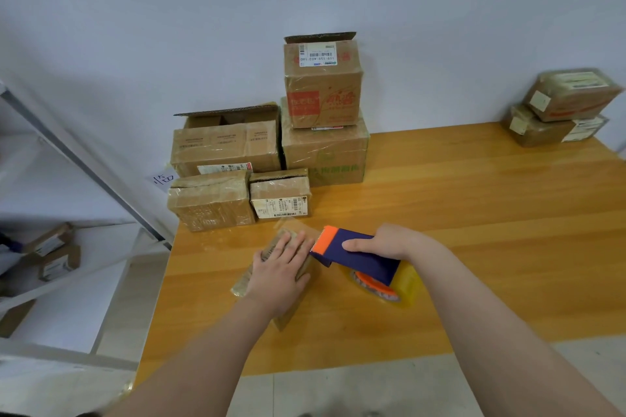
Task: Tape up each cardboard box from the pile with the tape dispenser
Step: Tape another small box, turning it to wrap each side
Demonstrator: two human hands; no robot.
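Observation:
A small flat cardboard box [244, 281] lies on the wooden table [474, 230] in front of me. My left hand [283, 272] presses flat on its top with straight fingers. My right hand [386, 242] grips a blue and orange tape dispenser [359, 256] just right of the box, its toothed orange edge against the box's right side. A roll of clear tape [404, 284] sits at the dispenser's near end. A strip of clear tape [298, 225] runs over the far end of the box.
The pile of cardboard boxes [321, 145] stands at the table's back left, with two small boxes [211, 201] at its front. Two stacked taped boxes [562, 108] sit at the far right. A white metal rack [84, 162] holding small boxes is on the left.

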